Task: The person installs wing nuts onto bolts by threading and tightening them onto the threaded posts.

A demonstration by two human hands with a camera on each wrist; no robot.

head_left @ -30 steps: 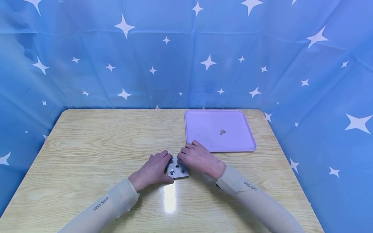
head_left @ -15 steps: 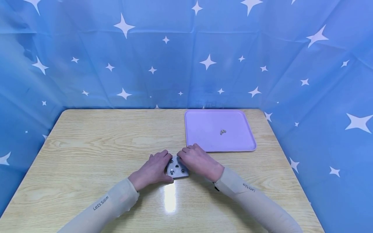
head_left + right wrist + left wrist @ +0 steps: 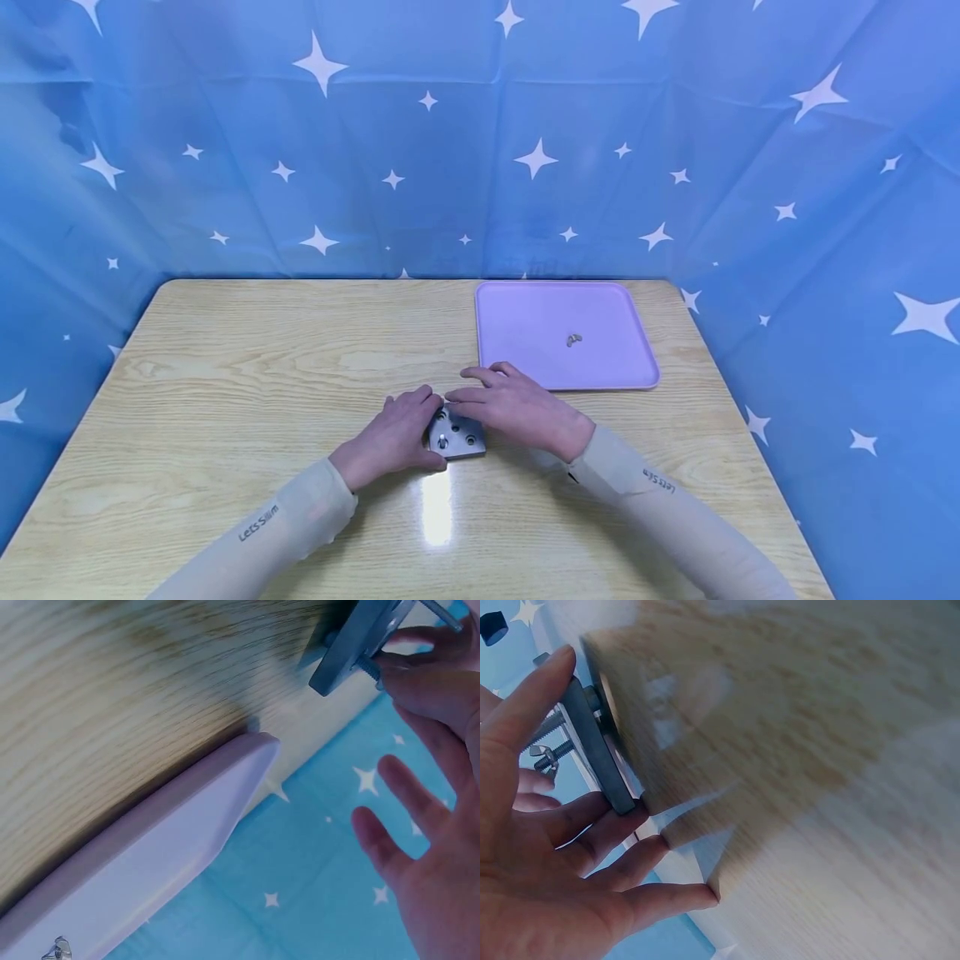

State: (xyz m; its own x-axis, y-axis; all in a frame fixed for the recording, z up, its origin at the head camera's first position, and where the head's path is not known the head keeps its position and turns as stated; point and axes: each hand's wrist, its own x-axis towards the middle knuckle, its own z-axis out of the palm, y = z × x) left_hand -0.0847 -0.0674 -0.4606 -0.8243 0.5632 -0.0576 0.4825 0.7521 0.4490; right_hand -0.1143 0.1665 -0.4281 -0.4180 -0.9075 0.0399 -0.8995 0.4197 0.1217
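A grey metal plate with holes and upright bolts sits in front of me on the table. My left hand holds it by its left side, thumb at the near edge and fingertips at the far edge. In the left wrist view a wing nut is on one bolt. My right hand is over the plate's far right corner. Its thumb and a fingertip pinch at a threaded bolt, while the other fingers are spread; any nut between them is hidden.
A shallow purple tray lies at the table's far right, just beyond my right hand. Small metal wing nuts rest in it. A blue star-printed cloth hangs behind the wooden table.
My right hand's fingers have straightened and spread above the plate's far corner, and the wrist has shifted slightly right. The left hand and plate have stayed in place.
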